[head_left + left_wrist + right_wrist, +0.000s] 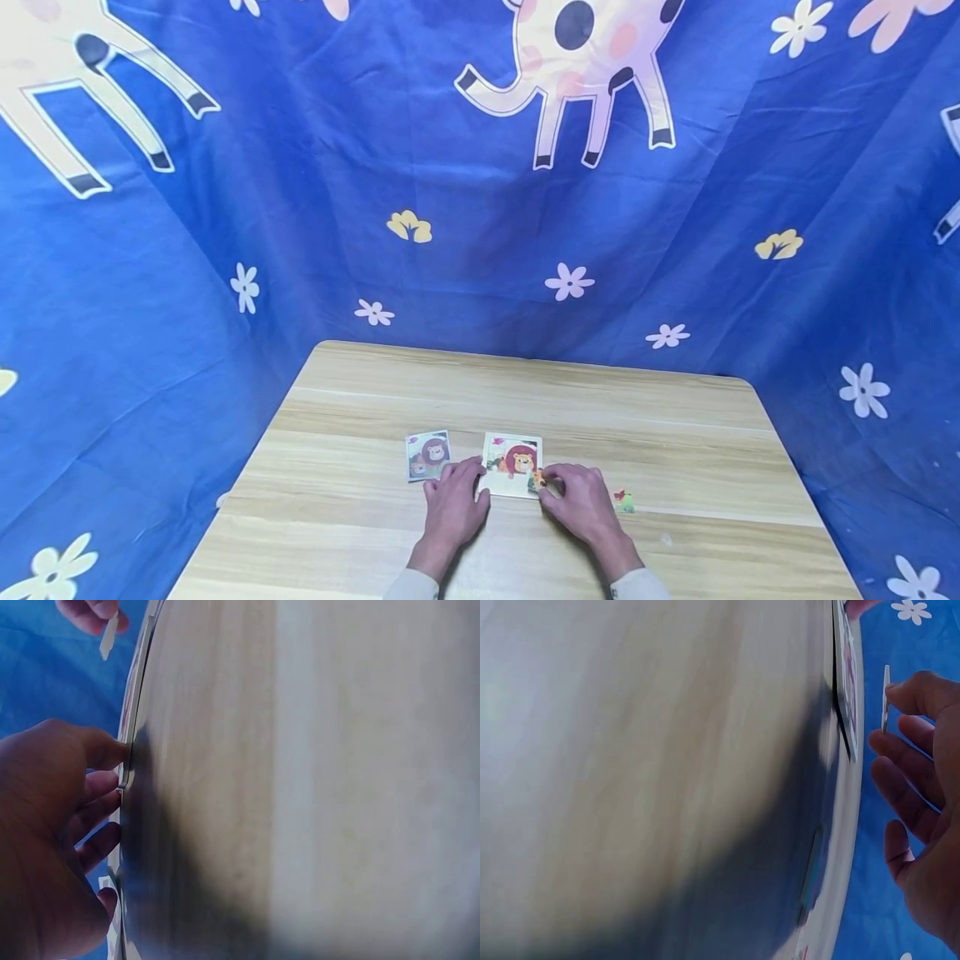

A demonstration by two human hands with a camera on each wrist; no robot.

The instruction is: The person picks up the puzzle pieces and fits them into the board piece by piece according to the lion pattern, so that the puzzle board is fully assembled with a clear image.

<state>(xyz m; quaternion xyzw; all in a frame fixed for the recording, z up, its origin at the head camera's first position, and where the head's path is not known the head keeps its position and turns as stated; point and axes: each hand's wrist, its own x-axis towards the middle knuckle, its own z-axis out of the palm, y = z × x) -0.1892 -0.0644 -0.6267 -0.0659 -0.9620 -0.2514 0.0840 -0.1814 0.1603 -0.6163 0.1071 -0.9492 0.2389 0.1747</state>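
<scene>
A square puzzle tray [502, 486] lies on the table, its upper part filled with a lion picture and its lower strip pale and bare. My left hand [454, 505] holds the tray at its lower left corner, thumb and fingertips against the edge in the left wrist view. Between thumb and fingers, my right hand [585, 502] pinches a small puzzle piece [535, 482] with an orange and green print, over the tray's right side. Seen edge-on in the right wrist view, the thin piece [886, 701] is raised above the tabletop.
Left of the tray lies a picture card [417, 468] with the same lion scene, close to my left fingers. A loose red and green puzzle piece [625, 502] lies right of my right hand. Behind the wooden table [525, 392] hangs a blue patterned cloth [480, 250].
</scene>
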